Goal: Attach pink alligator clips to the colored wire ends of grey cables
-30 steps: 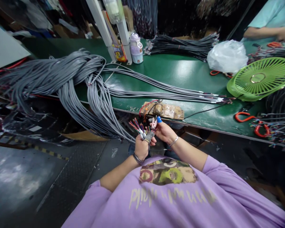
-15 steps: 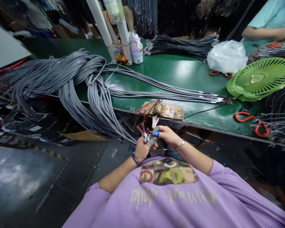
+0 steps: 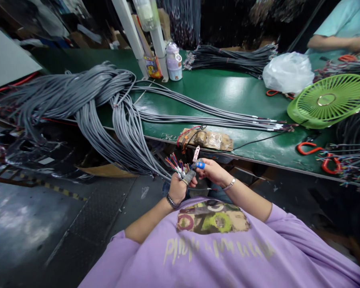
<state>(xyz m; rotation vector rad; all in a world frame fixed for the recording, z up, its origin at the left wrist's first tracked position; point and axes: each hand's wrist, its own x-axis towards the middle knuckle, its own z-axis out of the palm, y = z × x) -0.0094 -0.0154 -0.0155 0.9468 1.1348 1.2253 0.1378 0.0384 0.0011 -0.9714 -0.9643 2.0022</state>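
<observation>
My left hand [image 3: 180, 187] is closed around a bundle of grey cables [image 3: 163, 171]. Their stripped ends fan out above the thumb as thin coloured wires [image 3: 175, 162] with white sections below. Close beside it, my right hand [image 3: 211, 171] pinches a small pale pink tool [image 3: 196, 153] that points up; its exact kind I cannot make out. Grey wrapping covers my left thumb, and blue and grey wrapping covers fingers of the right. Whether the tool touches a wire is hidden by the fingers.
A large heap of grey cables [image 3: 93, 88] lies over the green bench [image 3: 237, 90]. A wooden block [image 3: 213, 139] sits at its edge. Further right are a green fan [image 3: 328, 98], orange-handled scissors [image 3: 331, 163] and a plastic bag [image 3: 288, 72]. A co-worker's arm [image 3: 336, 42] shows far right.
The wires in my left hand have spread and shifted slightly left. My right hand has moved a little right, and the pink tool looks narrower and more upright.
</observation>
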